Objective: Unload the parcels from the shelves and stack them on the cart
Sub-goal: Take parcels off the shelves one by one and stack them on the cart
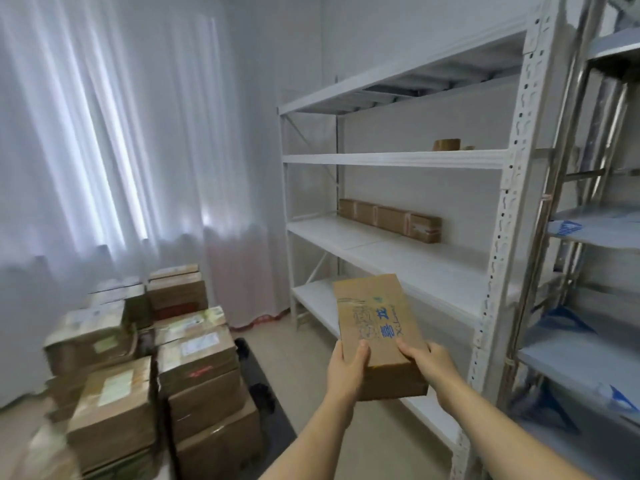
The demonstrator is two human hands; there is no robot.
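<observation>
Cardboard parcel [379, 336], two hands [346, 372], four shelved boxes [389, 220]

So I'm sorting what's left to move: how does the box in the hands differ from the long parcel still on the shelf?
The held box is up in the air, gripped by the left hand and right hand; the long parcel lies on the white shelf. The held box carries blue print; the long parcel shows tape bands instead. Both are brown cardboard.

A flat brown parcel [377, 327] with blue print is tilted upward before the white shelves [394, 159], right of the stacked boxes [145, 368].
</observation>
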